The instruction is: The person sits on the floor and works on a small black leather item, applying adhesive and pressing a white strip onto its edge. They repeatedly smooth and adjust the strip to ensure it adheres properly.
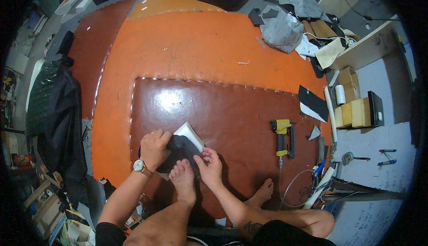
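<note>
A piece of black fabric (182,146) lies over a white padded piece (189,133), whose pale corner sticks out on the far side. At the fabric's left edge my left hand (154,149) is closed, its fingers curled over the material; a watch sits on that wrist. My right hand (208,166) pinches the fabric's right edge close to the white corner, thumb and fingers together. My bare foot (183,177) rests against the near side of the fabric. What lies beneath the cloth is hidden.
Off to the right lies a yellow and black air stapler (281,139) with a hose. A brown and orange padded mat (214,36) covers the floor. Black sheeting (58,125) hangs at left; grey scraps (283,30) pile up at far right, beside foam blocks (356,113).
</note>
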`<state>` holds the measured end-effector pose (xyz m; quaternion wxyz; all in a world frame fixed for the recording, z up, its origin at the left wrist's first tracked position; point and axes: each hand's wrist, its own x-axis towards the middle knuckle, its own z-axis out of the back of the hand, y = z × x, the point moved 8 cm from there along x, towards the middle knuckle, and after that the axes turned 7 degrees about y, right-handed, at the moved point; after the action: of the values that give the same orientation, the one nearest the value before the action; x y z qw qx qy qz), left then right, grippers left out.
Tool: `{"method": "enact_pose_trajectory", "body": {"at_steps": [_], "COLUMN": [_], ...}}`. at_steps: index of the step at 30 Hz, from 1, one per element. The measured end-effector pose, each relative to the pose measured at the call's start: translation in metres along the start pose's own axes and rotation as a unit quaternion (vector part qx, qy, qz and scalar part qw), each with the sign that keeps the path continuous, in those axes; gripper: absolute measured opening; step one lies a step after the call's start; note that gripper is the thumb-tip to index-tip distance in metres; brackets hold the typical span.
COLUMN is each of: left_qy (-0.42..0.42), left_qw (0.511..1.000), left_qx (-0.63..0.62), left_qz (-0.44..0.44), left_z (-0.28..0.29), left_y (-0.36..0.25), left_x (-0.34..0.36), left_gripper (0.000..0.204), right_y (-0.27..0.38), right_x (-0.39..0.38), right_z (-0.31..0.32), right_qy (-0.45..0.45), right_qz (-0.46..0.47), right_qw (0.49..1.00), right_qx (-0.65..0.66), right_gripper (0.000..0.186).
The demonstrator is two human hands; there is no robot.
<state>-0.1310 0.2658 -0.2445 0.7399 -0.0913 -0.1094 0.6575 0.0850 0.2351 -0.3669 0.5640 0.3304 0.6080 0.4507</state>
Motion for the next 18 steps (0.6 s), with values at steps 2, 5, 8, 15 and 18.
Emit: {"method": "enact_pose_trajectory", "body": {"at_steps": [2, 5, 8, 15, 18], "left_qy": [0.000, -0.010, -0.036, -0.052, -0.019], "left_qw": [1.000, 1.000, 0.999, 0.998, 0.999], "left_qx": [-0.009, -0.006, -0.030, -0.044, -0.047], "left_qz": [0.009, 0.008, 0.002, 0.008, 0.001], "left_z": [0.001, 0.002, 0.007, 0.006, 0.009], "left_y": [0.003, 0.001, -0.002, 0.002, -0.004], "left_x": [0.000, 0.000, -0.002, -0.009, -0.002], "left_gripper": [0.038, 0.037, 0.035, 0.041, 0.046], "right_y": [0.013, 0.032, 0.036, 0.090, 0.086], "right_x": [0.003, 0.007, 0.008, 0.031, 0.051], "right_z": [-0.001, 0.000, -0.004, -0.028, -0.034], "right_qy": [0.024, 0.005, -0.005, 0.040, 0.075], "right_qz": [-0.006, 0.002, -0.001, 0.210, 0.198], "right_qw": [0.997, 0.987, 0.991, 0.946, 0.950], "right_qx": [-0.073, -0.161, -0.134, -0.242, -0.232], "right_gripper": [0.033, 0.026, 0.029, 0.032, 0.023]}}
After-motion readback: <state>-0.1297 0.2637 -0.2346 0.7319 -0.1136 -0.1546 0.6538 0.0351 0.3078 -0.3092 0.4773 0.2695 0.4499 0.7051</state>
